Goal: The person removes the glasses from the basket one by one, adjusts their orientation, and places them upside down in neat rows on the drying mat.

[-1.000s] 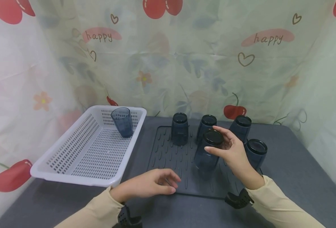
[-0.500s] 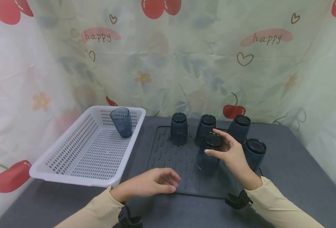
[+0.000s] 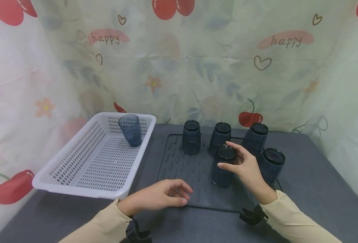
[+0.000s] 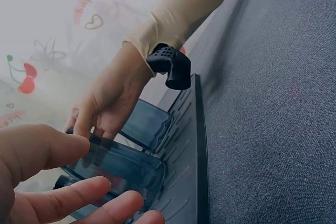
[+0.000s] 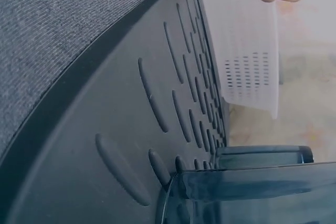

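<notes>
My right hand (image 3: pixel 248 168) holds an upside-down blue glass tumbler (image 3: pixel 222 173) near its base, thumb on one side and fingers on the other. The tumbler's rim appears to touch the dark ribbed drying mat (image 5: pixel 126 129). Behind and beside it, several more upturned tumblers stand on the mat, among them a back-left tumbler (image 3: pixel 191 138) and a right-hand tumbler (image 3: pixel 271 166). My left hand (image 3: pixel 162 195) hovers at the mat's front left edge with loosely bent fingers and holds nothing. In the left wrist view, the right hand (image 4: pixel 110 98) grips the tumbler from above.
A white perforated basket (image 3: pixel 85 194) stands on the left, with one upright blue tumbler (image 3: pixel 131 131) leaning inside it near the far right corner. Grey cloth (image 3: pixel 197 226) covers the table. A printed curtain (image 3: pixel 179 67) surrounds the back and sides.
My right hand has lowered the tumbler toward me and down onto the mat, and it stands straighter. The left hand has stayed in place.
</notes>
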